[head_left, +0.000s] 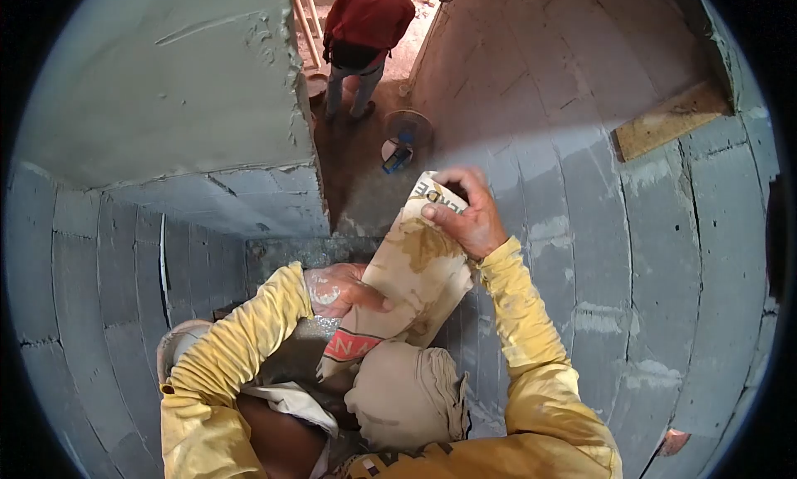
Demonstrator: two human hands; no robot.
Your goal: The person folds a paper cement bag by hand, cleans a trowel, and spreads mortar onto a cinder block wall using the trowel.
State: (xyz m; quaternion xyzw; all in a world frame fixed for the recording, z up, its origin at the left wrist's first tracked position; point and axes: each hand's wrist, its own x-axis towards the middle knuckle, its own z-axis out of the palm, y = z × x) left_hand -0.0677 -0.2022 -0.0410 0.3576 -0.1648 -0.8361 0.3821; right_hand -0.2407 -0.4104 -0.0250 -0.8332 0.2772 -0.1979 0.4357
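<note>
A tan paper sack with printed letters, a red band at its lower end and brown damp stains is held up in front of my body. My right hand is closed on its upper end, thumb on the near face. Lower down, my left hand, smeared with pale wet material, grips the sack's left side. Whether anything is inside the sack I cannot tell. Just below it is a rounded grey-beige cloth shape, with folds along its right side. Both my sleeves are yellow and dusty.
Grey block walls stand close on both sides. Smooth plaster covers the upper left. A wooden board juts at right. A bucket is partly behind my left arm. Ahead, a person in red stands near a blue object on the floor.
</note>
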